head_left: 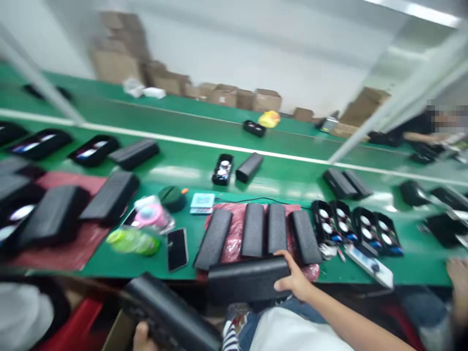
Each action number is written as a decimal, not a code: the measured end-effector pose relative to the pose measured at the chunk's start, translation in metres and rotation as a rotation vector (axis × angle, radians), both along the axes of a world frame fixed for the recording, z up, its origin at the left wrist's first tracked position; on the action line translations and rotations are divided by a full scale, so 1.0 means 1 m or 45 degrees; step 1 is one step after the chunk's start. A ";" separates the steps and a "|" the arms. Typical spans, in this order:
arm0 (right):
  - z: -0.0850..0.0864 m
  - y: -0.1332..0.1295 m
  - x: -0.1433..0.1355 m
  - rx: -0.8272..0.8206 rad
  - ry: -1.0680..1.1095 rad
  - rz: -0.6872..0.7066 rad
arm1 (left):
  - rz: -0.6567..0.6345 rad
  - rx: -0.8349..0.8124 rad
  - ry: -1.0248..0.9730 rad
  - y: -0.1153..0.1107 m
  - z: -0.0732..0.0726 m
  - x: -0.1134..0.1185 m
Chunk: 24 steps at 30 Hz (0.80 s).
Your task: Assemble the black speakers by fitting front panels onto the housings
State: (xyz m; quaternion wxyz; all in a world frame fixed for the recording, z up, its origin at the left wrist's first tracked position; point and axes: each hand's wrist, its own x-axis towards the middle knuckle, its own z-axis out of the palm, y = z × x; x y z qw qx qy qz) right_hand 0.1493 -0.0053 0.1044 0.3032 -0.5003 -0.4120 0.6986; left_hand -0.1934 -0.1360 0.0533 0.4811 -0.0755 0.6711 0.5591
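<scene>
Holding, left hand: black case is gripped low; finger spread is hidden.
Green bench: narrow strip is seen between phone and grey-topped case.
Right hand: second black case is grasped between spread thumb and fingers, by bench edge.

"Lighting?"

"Bright. 1 strip light glows at upper right; pale glare marks the glossy green table."

"Sharpness?"

"Soft overall. Cardboard boxes at upper left are smeared; shapes stretch toward the edges. 1 patch at far right is pixelated."
</scene>
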 end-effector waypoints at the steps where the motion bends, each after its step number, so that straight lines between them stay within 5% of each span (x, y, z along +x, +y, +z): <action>1: -0.001 0.006 0.021 0.018 0.008 -0.204 | -0.124 -0.017 0.101 0.037 0.010 0.011; 5: -0.021 0.027 0.102 0.055 -0.064 -0.986 | -0.694 0.019 0.468 0.166 0.032 0.090; 8: -0.038 0.047 0.152 0.047 -0.133 -1.167 | -1.105 -0.100 0.785 0.232 0.031 0.152; 11: -0.054 0.068 0.182 -0.026 -0.199 -1.045 | -1.346 -0.276 0.956 0.271 0.025 0.190; 14: -0.063 0.081 0.195 -0.113 -0.241 -0.902 | -1.374 -0.268 0.893 0.291 0.024 0.210; 18: -0.051 0.090 0.200 -0.016 -0.581 -0.699 | -1.370 -0.265 0.905 0.309 0.027 0.227; 22: -0.024 0.112 0.187 0.564 -1.268 0.014 | -1.406 -0.406 1.015 0.322 0.031 0.233; 24: -0.018 0.125 0.174 0.608 -1.382 0.284 | -1.468 -0.531 1.190 0.320 0.035 0.240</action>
